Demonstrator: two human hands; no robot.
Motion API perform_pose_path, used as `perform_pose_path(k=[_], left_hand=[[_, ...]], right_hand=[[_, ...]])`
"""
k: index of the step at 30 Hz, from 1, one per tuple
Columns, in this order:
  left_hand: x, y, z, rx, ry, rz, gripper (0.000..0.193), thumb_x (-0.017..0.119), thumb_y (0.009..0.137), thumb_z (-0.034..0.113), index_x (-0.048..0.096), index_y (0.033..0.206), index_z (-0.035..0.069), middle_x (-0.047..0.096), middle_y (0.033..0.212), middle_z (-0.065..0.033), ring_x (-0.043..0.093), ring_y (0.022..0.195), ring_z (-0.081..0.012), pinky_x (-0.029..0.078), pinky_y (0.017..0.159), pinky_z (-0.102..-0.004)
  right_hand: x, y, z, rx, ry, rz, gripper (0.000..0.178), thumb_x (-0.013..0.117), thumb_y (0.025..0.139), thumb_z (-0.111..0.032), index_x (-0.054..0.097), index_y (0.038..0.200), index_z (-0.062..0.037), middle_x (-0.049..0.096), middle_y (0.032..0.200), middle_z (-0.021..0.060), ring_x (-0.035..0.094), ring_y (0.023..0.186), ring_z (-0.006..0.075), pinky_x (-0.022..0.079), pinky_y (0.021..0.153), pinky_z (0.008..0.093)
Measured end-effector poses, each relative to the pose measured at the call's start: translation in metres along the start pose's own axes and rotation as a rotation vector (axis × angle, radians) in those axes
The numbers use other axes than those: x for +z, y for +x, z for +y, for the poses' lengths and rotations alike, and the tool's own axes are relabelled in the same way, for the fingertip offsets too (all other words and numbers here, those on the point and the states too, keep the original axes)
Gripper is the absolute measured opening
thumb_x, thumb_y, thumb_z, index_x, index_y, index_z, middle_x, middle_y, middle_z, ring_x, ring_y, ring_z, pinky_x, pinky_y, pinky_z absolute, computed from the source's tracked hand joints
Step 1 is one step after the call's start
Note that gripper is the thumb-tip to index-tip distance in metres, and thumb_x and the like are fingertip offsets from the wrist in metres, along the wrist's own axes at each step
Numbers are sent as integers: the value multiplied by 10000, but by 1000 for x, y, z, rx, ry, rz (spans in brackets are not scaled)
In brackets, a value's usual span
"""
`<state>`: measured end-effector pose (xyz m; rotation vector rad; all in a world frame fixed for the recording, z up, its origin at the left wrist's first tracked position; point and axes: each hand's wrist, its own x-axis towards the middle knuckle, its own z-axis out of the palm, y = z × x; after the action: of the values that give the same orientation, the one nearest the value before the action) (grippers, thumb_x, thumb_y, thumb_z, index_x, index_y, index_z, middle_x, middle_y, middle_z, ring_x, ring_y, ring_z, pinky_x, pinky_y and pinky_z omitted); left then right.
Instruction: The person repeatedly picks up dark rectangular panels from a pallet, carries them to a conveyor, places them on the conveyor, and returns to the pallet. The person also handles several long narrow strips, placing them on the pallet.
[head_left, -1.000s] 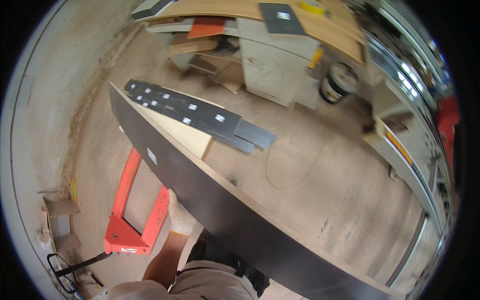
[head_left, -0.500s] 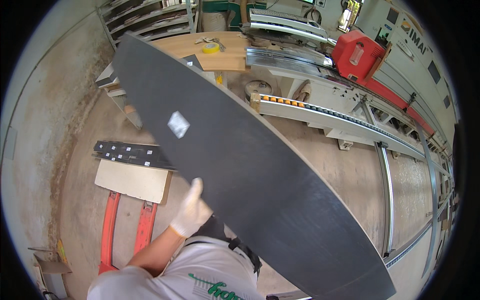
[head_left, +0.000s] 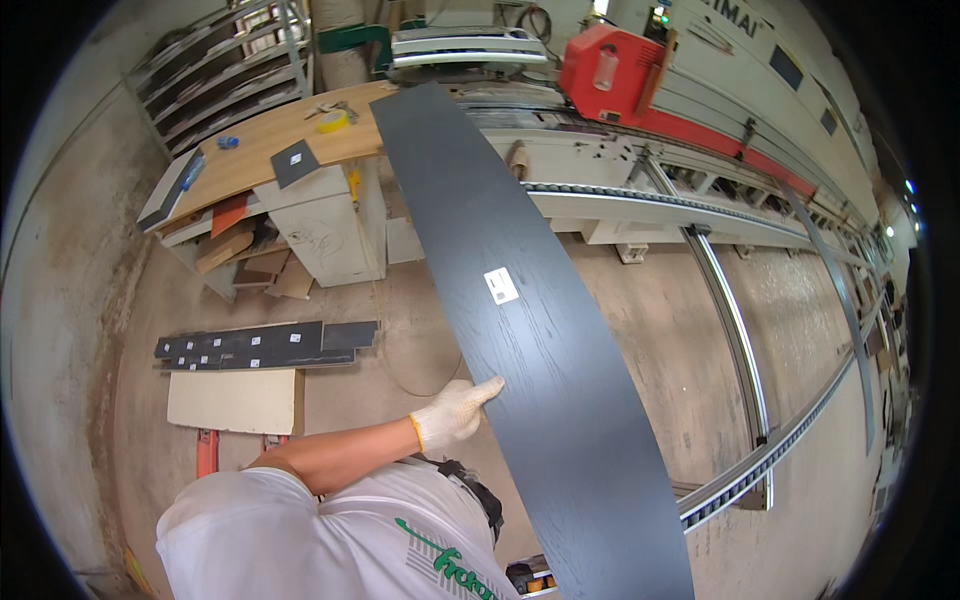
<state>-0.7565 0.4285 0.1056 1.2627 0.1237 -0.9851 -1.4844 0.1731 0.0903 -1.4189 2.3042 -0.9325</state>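
A long dark grey wood-grain panel (head_left: 560, 380) with a small white label stretches from the workbench side down past the lower edge of the view. My left hand (head_left: 455, 415), in a white knit glove, grips its left long edge, with the thumb on the upper face and the fingers hidden beneath. My right hand does not show; the panel covers much of the area on that side.
A wooden-topped workbench (head_left: 250, 165) carries yellow tape (head_left: 332, 121) and a small dark labelled piece (head_left: 295, 163). Labelled dark strips (head_left: 240, 347) lie on a pale block (head_left: 235, 400) to the left. A red-and-white machine with roller rails (head_left: 640, 203) stands right.
The panel has swung to a steeper angle, its far end moving right, off the bench's left side. My left hand has moved right with it, and my view has shifted.
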Motion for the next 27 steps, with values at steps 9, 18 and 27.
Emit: perform_pose_path(k=[9,18,27], left_hand=[[72,97,-47,-37,163,-61,493,775,1025,486,701,875,22,519,667,23,452,556,-99,319,474,-337],[89,141,69,-85,1038,-461,740,630,1008,688,749,867,-28,705,689,-104,701,724,-211,551,739,-395],[-55,422,351,529,1091,762,876,560,979,744,792,916,-98,779,923,-276,749,950,-439,551,936,-498]], right_hand=[[-28,-2,59,417,-300,76,756,502,1119,-618,753,1310,68,781,1228,268,736,1109,459,622,979,503],[67,-18,-107,-633,-891,432,565,678,1021,-529,801,1166,4,784,1002,279,762,865,459,615,794,595],[428,-136,-537,-878,-234,-508,483,743,1012,-318,699,1242,104,727,1116,331,723,1067,469,533,994,533]])
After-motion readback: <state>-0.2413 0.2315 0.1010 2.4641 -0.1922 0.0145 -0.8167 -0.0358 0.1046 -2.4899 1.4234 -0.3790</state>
